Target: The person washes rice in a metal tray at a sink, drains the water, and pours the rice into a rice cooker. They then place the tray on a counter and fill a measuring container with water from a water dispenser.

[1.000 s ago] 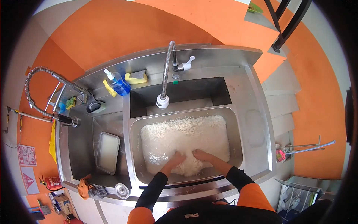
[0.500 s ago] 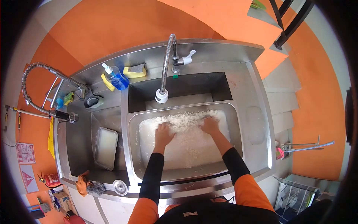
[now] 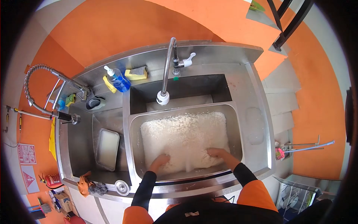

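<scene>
A large rectangular metal pan (image 3: 238, 140) sits in the right sink basin, holding a wide bed of wet white grains that look like rice (image 3: 182, 130). My left hand (image 3: 160, 161) is in the near left part of the rice, its fingertips sunk in. On the near right side my right hand (image 3: 219, 153) reaches into the same bed, with its fingers partly buried. The two hands are apart and face inward. How far the fingers are curled, and whether grains are held in them, is hidden.
A flexible faucet (image 3: 163, 98) hangs over the pan's far edge. In the left basin lies a smaller tray (image 3: 107, 149) of whitish liquid. Behind stand a blue soap bottle (image 3: 120, 81) and a sponge (image 3: 136, 73). A round drain strainer (image 3: 122, 187) rests on the front rim.
Both hands have moved from the far half of the pan toward its near edge. The rice, heaped at the far side before, now spreads across most of the pan.
</scene>
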### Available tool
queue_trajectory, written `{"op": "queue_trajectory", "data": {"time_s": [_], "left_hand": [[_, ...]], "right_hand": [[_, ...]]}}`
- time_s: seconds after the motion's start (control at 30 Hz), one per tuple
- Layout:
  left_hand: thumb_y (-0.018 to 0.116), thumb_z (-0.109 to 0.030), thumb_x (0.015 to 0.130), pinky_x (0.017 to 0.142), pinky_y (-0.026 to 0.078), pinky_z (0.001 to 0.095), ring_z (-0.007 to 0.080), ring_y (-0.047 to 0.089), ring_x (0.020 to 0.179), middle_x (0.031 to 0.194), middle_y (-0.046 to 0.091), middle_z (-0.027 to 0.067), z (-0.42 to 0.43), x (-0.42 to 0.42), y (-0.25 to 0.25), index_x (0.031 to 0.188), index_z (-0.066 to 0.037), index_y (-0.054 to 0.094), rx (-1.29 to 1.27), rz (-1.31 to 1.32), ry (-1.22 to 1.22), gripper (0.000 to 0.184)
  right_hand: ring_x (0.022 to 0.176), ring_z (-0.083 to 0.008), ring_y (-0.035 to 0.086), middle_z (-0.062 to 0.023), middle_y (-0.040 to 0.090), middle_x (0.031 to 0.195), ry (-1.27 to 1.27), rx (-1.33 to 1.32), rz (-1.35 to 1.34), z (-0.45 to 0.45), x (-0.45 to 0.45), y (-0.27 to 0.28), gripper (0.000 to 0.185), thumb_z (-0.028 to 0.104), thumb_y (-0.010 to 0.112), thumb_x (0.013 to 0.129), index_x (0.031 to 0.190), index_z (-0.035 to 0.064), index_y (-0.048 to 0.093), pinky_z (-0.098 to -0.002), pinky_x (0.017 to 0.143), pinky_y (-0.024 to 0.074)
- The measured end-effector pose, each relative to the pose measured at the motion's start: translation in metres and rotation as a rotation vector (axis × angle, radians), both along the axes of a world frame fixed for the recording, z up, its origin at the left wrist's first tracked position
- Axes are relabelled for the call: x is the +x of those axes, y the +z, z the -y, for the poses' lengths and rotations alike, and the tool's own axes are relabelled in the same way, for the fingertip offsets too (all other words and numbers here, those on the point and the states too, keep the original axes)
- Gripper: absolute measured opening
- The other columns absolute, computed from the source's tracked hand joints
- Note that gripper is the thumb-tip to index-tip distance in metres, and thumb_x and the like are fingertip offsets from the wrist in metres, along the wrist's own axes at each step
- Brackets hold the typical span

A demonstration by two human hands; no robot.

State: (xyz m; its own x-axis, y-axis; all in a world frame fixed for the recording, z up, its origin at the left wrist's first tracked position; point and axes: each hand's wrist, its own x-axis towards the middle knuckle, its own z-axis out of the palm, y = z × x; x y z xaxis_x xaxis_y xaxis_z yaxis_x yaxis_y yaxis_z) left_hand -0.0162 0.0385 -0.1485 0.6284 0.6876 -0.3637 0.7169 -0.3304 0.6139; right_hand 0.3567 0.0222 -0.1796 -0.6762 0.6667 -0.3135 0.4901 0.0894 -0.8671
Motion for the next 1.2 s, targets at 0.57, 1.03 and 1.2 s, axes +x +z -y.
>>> {"op": "queue_trajectory", "data": {"time_s": [0.57,1.03,1.2], "left_hand": [[0.060,-0.023,0.068,0.089,0.034,0.0436,0.0316,0.040,0.108,0.118,0.044,0.0119,-0.089,0.100,0.062,0.106,-0.008,0.052,0.531,0.128,0.312,0.041],[0.042,-0.046,0.078,0.084,0.040,0.0383,0.0327,0.054,0.097,0.102,0.057,0.0196,-0.043,-0.010,0.058,0.105,-0.006,0.057,-0.204,-0.460,0.572,0.050],[0.043,-0.039,0.080,0.076,0.044,0.0358,0.0272,0.055,0.088,0.102,0.057,0.0157,-0.008,-0.001,-0.013,0.106,0.001,0.053,-0.523,0.145,0.440,0.048]], "right_hand": [[0.105,-0.0289,0.048,-0.0147,0.052,0.112,-0.325,0.456,0.630,-0.125,-0.111,0.112,0.041,0.028,0.053,0.073,0.107,0.0045,0.053,-0.0453,0.087,0.0374],[0.085,-0.0345,0.057,-0.0181,0.059,0.093,-0.158,-0.407,0.778,-0.044,0.033,0.040,0.053,0.050,0.041,0.079,0.103,0.0052,0.056,-0.0433,0.070,0.0454],[0.100,-0.0254,0.047,-0.0159,0.047,0.111,-0.224,-0.447,0.070,0.013,-0.005,0.007,0.044,0.034,0.048,0.078,0.111,0.0049,0.049,-0.0369,0.077,0.0404]]}}
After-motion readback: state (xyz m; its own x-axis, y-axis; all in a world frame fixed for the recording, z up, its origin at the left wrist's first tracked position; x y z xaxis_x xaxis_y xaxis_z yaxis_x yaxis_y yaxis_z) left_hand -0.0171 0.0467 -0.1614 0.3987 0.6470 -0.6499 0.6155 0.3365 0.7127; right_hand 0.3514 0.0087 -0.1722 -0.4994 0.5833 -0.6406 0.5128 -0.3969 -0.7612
